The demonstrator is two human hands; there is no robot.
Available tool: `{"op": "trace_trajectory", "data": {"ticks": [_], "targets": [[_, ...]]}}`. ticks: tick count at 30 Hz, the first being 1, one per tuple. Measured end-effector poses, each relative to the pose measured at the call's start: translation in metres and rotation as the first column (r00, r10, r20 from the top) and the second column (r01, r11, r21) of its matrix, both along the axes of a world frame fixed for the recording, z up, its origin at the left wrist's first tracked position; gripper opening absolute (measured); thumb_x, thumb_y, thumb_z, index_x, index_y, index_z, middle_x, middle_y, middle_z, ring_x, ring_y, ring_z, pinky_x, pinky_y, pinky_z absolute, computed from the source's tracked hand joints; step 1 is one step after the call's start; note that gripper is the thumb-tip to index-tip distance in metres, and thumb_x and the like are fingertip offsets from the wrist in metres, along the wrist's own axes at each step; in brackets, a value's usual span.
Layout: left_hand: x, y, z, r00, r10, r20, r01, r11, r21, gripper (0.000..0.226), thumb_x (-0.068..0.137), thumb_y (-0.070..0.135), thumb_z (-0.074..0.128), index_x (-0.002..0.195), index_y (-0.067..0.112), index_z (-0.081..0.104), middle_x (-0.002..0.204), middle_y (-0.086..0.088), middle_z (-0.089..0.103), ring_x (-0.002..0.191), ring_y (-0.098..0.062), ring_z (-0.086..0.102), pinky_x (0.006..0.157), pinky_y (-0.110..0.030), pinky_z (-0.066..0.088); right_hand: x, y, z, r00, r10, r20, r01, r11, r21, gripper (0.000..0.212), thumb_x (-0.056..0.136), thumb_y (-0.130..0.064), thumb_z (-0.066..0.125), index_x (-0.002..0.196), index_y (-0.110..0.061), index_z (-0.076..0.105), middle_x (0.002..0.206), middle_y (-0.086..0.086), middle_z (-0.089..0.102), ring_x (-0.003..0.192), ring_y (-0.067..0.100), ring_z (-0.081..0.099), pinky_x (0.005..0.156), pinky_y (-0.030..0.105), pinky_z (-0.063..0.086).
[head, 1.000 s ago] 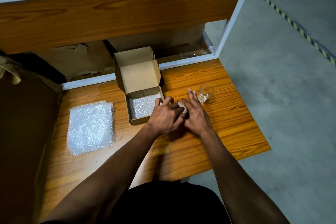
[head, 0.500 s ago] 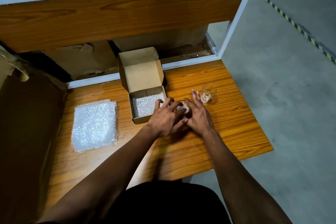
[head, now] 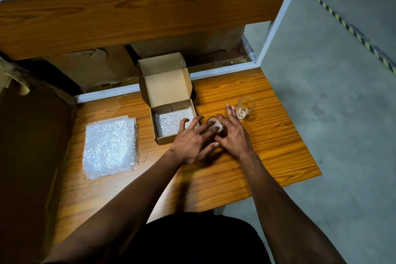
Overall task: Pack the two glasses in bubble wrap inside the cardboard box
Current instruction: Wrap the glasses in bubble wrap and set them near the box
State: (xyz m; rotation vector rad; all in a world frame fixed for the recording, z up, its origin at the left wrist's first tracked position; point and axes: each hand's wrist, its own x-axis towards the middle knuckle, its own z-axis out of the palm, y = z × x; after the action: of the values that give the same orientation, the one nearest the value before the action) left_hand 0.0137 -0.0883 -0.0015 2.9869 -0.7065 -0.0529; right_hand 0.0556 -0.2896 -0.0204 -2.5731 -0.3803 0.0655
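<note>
A small glass point(head: 215, 126) with white bubble wrap stuffed in its mouth stands on the wooden table point(head: 267, 148), just right of the open cardboard box point(head: 167, 87). My left hand point(head: 191, 140) has its fingers spread, fingertips touching the glass and the wrap in it. My right hand point(head: 233, 133) lies against the glass's right side with straight fingers, index finger on the wrap. A second, bare clear glass point(head: 245, 106) stands upright beyond my right fingertips. A bubble wrap sheet point(head: 169, 123) lines the box floor.
A stack of bubble wrap sheets point(head: 110, 146) lies on the table's left part. Behind the table are a white frame rail point(head: 216, 74), torn cardboard and a wooden shelf front point(head: 139, 15). Grey floor drops off to the right of the table edge.
My left hand's fingers have spread wider over the stuffed glass. Both hands stay at the glass, and the view has shifted slightly.
</note>
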Motion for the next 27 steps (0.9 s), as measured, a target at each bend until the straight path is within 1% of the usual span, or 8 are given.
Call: {"op": "trace_trajectory", "data": {"ticks": [2, 6, 10, 12, 15, 19, 23, 27], "targets": [[-0.002, 0.001, -0.004, 0.999, 0.029, -0.029, -0.029, 0.999, -0.013, 0.068, 0.104, 0.073, 0.011, 0.16, 0.042, 0.035, 0.169, 0.012, 0.035, 0.157, -0.028, 0.023, 0.116, -0.064, 0.021, 0.0, 0.0, 0.0, 1.0, -0.004, -0.001, 0.004, 1.0, -0.007, 0.079, 0.085, -0.039, 0.081, 0.154, -0.021, 0.049, 0.175, -0.004, 0.0, 0.161, 0.016, -0.005, 0.126, 0.042, 0.023], [0.0, -0.003, -0.001, 0.998, 0.035, -0.053, -0.036, 0.999, -0.021, 0.066, 0.104, 0.073, 0.013, 0.158, 0.043, 0.037, 0.167, 0.012, 0.039, 0.159, -0.026, 0.02, 0.117, -0.064, 0.021, 0.0, 0.0, 0.0, 1.0, -0.002, 0.003, 0.002, 1.0, -0.011, 0.08, 0.084, -0.037, 0.083, 0.155, -0.021, 0.048, 0.175, -0.004, 0.001, 0.161, 0.017, -0.004, 0.127, 0.045, 0.025], [0.004, -0.004, 0.001, 0.998, -0.057, 0.04, 0.058, 0.998, -0.034, 0.061, 0.109, 0.062, 0.024, 0.154, 0.029, 0.049, 0.162, 0.002, 0.048, 0.161, -0.023, 0.021, 0.122, -0.061, 0.018, -0.001, 0.0, 0.0, 1.0, -0.009, -0.006, 0.009, 1.0, -0.006, 0.083, 0.081, -0.033, 0.087, 0.154, -0.02, 0.049, 0.175, -0.003, 0.003, 0.161, 0.017, -0.002, 0.126, 0.046, 0.028], [0.006, -0.003, -0.001, 0.988, -0.134, 0.073, 0.137, 0.99, -0.041, 0.063, 0.11, 0.058, 0.025, 0.157, 0.023, 0.046, 0.163, -0.004, 0.046, 0.158, -0.022, 0.028, 0.126, -0.057, 0.016, -0.001, 0.0, 0.0, 1.0, -0.006, -0.003, 0.006, 1.0, -0.008, 0.082, 0.082, -0.035, 0.085, 0.155, -0.021, 0.048, 0.175, -0.004, 0.002, 0.161, 0.016, -0.002, 0.126, 0.044, 0.028], [0.01, -0.002, -0.006, 0.979, -0.199, 0.049, 0.201, 0.978, -0.048, 0.069, 0.111, 0.059, 0.02, 0.163, 0.017, 0.038, 0.165, -0.008, 0.043, 0.155, -0.022, 0.036, 0.129, -0.056, 0.013, 0.0, -0.001, 0.002, 1.0, -0.003, 0.0, 0.003, 1.0, -0.002, 0.078, 0.085, -0.034, 0.081, 0.154, -0.021, 0.049, 0.175, -0.004, 0.004, 0.161, 0.017, -0.001, 0.124, 0.043, 0.03], [0.01, -0.006, -0.006, 0.988, -0.151, 0.032, 0.153, 0.987, -0.045, 0.07, 0.11, 0.062, 0.019, 0.161, 0.019, 0.042, 0.164, -0.004, 0.046, 0.153, -0.018, 0.039, 0.129, -0.055, 0.013, 0.001, 0.0, 0.003, 1.0, -0.004, -0.015, 0.004, 1.0, -0.011, 0.082, 0.083, -0.033, 0.084, 0.156, -0.021, 0.048, 0.175, -0.005, 0.002, 0.161, 0.017, -0.002, 0.124, 0.047, 0.031], [0.015, -0.009, 0.003, 0.99, -0.138, 0.022, 0.139, 0.99, -0.039, 0.069, 0.109, 0.064, 0.019, 0.157, 0.023, 0.048, 0.157, -0.002, 0.054, 0.149, -0.016, 0.045, 0.129, -0.055, 0.01, -0.001, 0.001, 0.004, 0.999, -0.015, -0.03, 0.014, 0.999, -0.053, 0.093, 0.078, -0.02, 0.09, 0.158, -0.023, 0.043, 0.175, -0.007, -0.002, 0.161, 0.017, -0.004, 0.122, 0.053, 0.036], [0.018, -0.004, 0.005, 0.983, -0.172, 0.068, 0.172, 0.985, 0.003, 0.072, 0.109, 0.064, 0.015, 0.161, 0.022, 0.042, 0.163, -0.003, 0.047, 0.154, -0.018, 0.038, 0.13, -0.057, 0.004, -0.001, 0.001, 0.003, 1.0, -0.005, -0.013, 0.005, 0.999, -0.037, 0.091, 0.076, -0.024, 0.091, 0.156, -0.023, 0.046, 0.175, -0.005, -0.001, 0.161, 0.019, -0.003, 0.122, 0.052, 0.035]]}}
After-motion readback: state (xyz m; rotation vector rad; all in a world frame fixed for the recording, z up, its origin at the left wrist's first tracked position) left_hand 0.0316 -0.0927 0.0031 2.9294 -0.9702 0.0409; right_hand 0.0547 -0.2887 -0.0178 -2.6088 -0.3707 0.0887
